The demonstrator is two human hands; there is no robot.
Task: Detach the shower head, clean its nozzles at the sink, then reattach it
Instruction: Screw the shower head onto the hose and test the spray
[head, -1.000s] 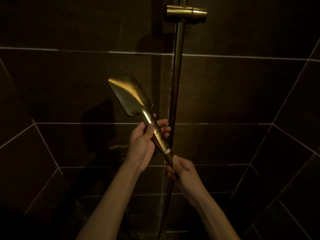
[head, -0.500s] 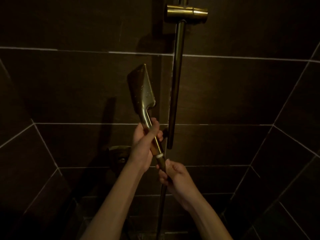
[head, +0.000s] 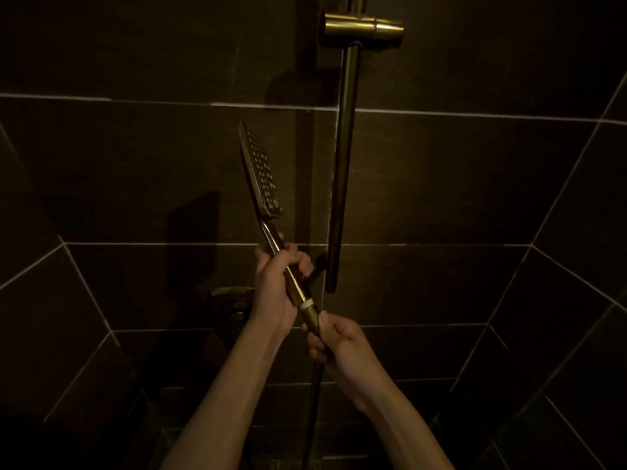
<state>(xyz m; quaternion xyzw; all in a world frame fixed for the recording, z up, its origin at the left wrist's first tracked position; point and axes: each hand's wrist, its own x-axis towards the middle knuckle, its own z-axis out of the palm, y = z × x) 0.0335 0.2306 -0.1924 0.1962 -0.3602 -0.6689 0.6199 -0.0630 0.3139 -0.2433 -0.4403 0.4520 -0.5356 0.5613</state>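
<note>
A brass hand shower head [head: 259, 171] with a flat rectangular face points up and left, seen nearly edge-on, its rows of nozzles facing right. My left hand [head: 278, 283] grips its handle. Just below a white ring on the handle, my right hand [head: 334, 340] grips the brass hose connector [head: 310, 313]. The dark hose [head: 314, 401] hangs straight down from there.
A brass slide bar [head: 342, 164] runs vertically right of the head, with an empty brass holder bracket [head: 363, 28] at the top. A round mixer valve [head: 232, 307] sits on the wall behind my left wrist. Dark tiled walls close in on three sides.
The shower head has turned about its handle: its brass back faced me, now it is edge-on with the nozzles showing. Both hands kept their grips and shifted slightly left.
</note>
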